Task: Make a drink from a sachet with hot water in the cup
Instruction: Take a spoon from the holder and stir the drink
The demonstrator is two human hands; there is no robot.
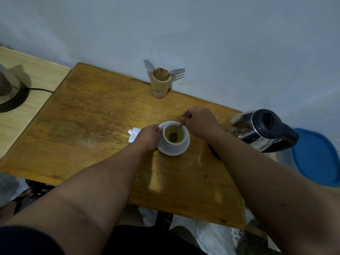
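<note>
A white cup (174, 144) stands on a white saucer (182, 151) near the middle of the wooden table (88, 126). Yellowish liquid fills the cup. My left hand (149, 137) grips the cup at its left side, where the handle is hidden under my fingers. My right hand (199, 120) holds a metal spoon (177, 132) by its handle; the bowl of the spoon is dipped in the liquid. A torn white sachet (133, 134) lies on the table just left of my left hand.
A glass and steel electric kettle (261, 130) with a black lid stands at the right. A wooden holder (160, 85) with a spoon and fork sits by the wall. A blue-lidded container (318, 159) is far right. Another appliance (9, 89) is far left.
</note>
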